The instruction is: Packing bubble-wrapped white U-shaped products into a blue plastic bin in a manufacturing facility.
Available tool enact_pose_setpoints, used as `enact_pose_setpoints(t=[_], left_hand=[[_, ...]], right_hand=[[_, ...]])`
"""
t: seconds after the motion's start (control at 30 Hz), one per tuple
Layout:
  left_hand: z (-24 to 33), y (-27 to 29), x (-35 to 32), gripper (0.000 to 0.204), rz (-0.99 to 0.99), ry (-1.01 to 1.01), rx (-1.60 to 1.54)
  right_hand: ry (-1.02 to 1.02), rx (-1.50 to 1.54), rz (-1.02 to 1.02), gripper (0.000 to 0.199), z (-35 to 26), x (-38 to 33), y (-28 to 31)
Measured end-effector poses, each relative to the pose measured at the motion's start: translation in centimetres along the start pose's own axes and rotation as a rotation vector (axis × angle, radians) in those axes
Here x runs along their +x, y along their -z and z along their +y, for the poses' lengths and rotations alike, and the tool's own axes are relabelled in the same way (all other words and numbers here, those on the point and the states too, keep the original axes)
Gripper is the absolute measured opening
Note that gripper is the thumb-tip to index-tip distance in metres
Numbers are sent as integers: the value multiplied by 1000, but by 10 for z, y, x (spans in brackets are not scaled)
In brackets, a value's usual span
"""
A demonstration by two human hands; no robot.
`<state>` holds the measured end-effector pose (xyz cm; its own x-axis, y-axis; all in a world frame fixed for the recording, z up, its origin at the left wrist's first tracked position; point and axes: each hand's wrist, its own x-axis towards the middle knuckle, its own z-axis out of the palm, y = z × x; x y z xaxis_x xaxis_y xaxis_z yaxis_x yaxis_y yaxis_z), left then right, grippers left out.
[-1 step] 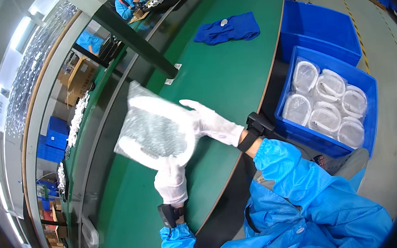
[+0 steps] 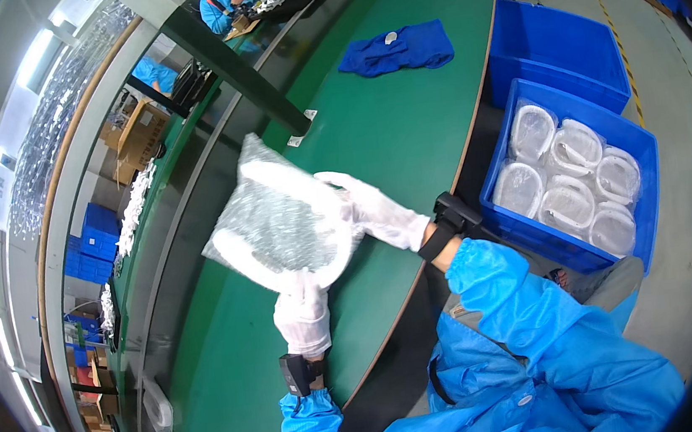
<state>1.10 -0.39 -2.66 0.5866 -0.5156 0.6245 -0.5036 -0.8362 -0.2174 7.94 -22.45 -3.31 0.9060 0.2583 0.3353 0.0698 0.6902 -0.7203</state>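
Note:
A clear plastic bag (image 2: 278, 209) with a white, rounded ring-shaped part inside is held above the green table. My left hand (image 2: 302, 315), in a white glove, grips its near edge with the fingers pressed on the plastic. At the right edge of the bag, my gloved right hand (image 2: 375, 211) is closed round the side, with some fingers hidden behind the part. The bag's pointed far corner (image 2: 253, 146) sticks out loose. Both wrists wear black strapped devices.
On the right, a blue crate (image 2: 650, 184) holds several similar bagged white parts, beside another blue crate (image 2: 560, 46). A folded blue cloth (image 2: 404, 49) lies farther along the green table (image 2: 211, 373). A dark post (image 2: 243, 79) rises beyond the bag. Co-workers sit at the far left bench.
The bagged part has shifted slightly to the right, with both hands moving along. My right hand's fingers have drawn in closer to the bag.

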Motion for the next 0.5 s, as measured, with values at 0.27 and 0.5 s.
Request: enact_pose_setpoints(t=[0.27,0.5], left_hand=[[-1,-3,2,41,3,-29,-94],[13,10,3,91,160,442,-517]], right_hand=[[247,-1401,45,48,2,-7,13],[-260,31,311,19,7,-7,1]])
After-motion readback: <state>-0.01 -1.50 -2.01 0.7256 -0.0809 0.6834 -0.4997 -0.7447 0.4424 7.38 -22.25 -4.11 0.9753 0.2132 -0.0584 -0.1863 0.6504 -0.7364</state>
